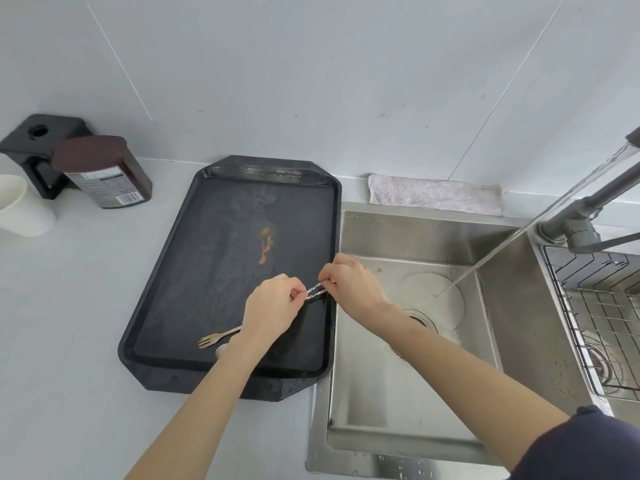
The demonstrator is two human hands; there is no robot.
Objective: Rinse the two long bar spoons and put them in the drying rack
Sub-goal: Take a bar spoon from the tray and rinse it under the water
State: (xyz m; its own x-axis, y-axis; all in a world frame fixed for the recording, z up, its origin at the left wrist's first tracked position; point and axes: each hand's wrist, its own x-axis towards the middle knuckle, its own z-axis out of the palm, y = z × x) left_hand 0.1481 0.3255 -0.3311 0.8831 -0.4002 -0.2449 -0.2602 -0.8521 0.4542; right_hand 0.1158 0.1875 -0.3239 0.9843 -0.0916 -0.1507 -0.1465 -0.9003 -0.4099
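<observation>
Bar spoons (317, 292), twisted stems pinched in both hands' fingers (300, 292) mid-frame above the black tray (194, 289), are needing a firm hold while travelling right to the running water (485, 261).

sink basin (381, 393) open – faucet (588, 202) and water stream (502, 247) cross right side

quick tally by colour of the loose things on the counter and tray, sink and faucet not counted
black: 2, tray and box
brown: 1, jar
white: 1, cup
pinkish: 1, cloth
metal: 2, bar spoons, fork end showing
total: 7
</observation>
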